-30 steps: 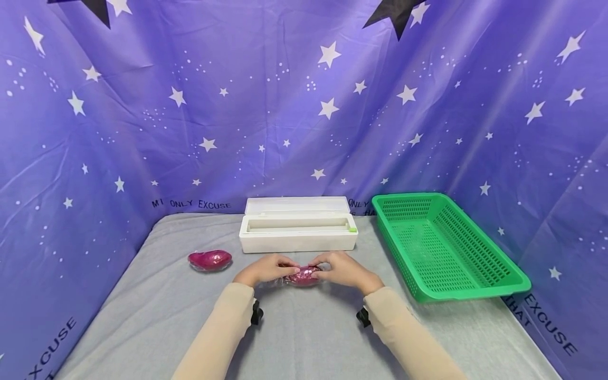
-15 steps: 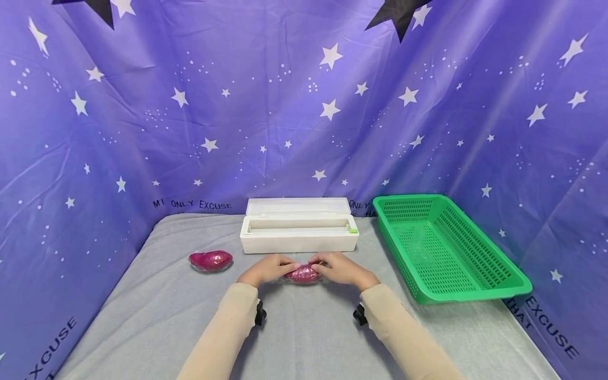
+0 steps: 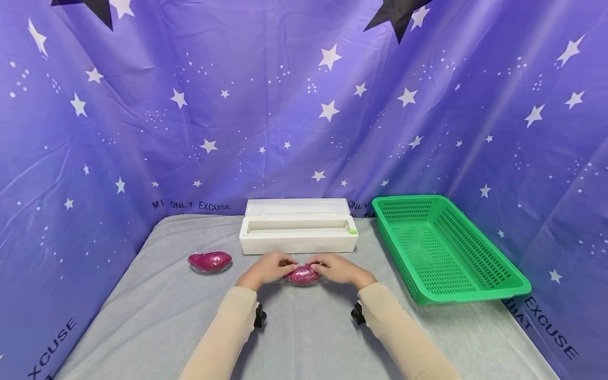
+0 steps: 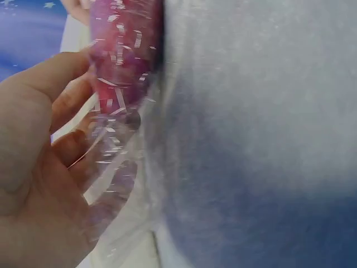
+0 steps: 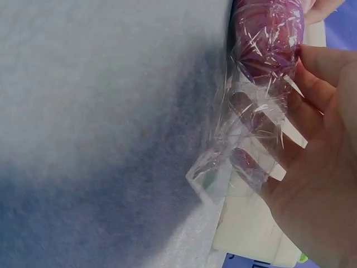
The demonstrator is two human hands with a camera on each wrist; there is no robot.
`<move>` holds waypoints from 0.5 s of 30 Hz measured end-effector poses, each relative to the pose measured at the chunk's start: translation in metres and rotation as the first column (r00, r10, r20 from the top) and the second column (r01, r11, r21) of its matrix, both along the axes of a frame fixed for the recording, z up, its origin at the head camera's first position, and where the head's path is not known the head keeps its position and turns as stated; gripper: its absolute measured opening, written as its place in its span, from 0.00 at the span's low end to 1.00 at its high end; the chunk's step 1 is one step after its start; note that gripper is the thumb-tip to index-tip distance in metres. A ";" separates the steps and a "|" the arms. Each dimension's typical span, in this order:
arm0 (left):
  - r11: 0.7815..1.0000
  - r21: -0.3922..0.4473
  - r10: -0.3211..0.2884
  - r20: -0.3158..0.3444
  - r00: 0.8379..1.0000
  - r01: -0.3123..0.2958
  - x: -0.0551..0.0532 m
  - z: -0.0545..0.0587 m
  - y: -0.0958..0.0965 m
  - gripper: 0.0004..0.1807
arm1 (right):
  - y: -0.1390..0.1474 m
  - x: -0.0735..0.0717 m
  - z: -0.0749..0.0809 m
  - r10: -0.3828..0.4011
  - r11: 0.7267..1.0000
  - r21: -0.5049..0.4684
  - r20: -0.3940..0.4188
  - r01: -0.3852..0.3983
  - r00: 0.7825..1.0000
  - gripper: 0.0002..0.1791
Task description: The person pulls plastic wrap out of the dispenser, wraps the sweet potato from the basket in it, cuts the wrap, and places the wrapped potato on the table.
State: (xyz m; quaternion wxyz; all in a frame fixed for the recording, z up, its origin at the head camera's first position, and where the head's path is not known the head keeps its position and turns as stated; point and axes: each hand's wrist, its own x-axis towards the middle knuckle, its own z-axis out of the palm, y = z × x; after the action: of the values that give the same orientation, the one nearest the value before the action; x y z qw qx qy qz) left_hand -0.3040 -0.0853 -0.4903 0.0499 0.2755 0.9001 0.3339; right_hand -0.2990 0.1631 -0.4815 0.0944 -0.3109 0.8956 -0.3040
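Note:
Both hands hold a purple-red sweet potato [image 3: 303, 275] in cling film, low over the grey cloth in the middle of the head view. My left hand [image 3: 272, 268] grips its left end, the thumb on the near side and fingers behind. At the right end my right hand [image 3: 338, 268] holds it in the same way. In the left wrist view a loose tail of clear film [image 4: 114, 139] spreads over the fingers. More crumpled film [image 5: 251, 123] hangs off the other end in the right wrist view. A second wrapped sweet potato [image 3: 210, 261] lies to the left.
A white cling film box [image 3: 298, 243] stands just behind the hands, its clear lid [image 3: 297, 206] raised. To the right is a green perforated basket [image 3: 467, 296]. A purple star-printed curtain [image 3: 266, 105] closes off the back and sides of the cloth-covered table [image 3: 304, 338].
Hands and sweet potato stay at nearly the same place. My right thumb has shifted up from the near side toward the top of the sweet potato, and the fingers have adjusted slightly.

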 end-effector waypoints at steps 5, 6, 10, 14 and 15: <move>1.000 0.006 -0.005 -0.082 0.997 0.006 0.012 0.011 -0.001 0.12 | 0.000 -0.001 0.002 0.009 1.000 0.007 -0.005 -0.009 1.000 0.15; 1.000 0.012 -0.006 -0.099 0.995 0.007 0.015 0.013 -0.001 0.12 | 0.000 0.000 0.002 0.010 1.000 0.007 -0.001 -0.010 1.000 0.15; 0.998 0.048 -0.030 -0.094 0.995 0.034 0.029 0.022 0.004 0.10 | -0.001 0.000 0.005 0.021 1.000 -0.006 0.033 -0.021 0.999 0.15; 0.995 0.055 -0.079 -0.036 0.996 0.081 0.039 0.023 0.007 0.09 | 0.001 -0.001 0.007 0.045 0.999 -0.033 0.047 -0.043 0.998 0.16; 0.995 0.051 -0.080 -0.032 0.996 0.081 0.040 0.022 0.008 0.09 | 0.001 -0.002 0.008 0.053 0.998 -0.038 0.044 -0.051 0.998 0.16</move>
State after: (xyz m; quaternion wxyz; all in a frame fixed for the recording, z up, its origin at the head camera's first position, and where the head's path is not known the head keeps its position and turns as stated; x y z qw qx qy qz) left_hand -0.2637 -0.0774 -0.4687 0.0426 0.3178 0.8799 0.3506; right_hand -0.3007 0.1637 -0.4736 0.1168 -0.3289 0.8790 -0.3250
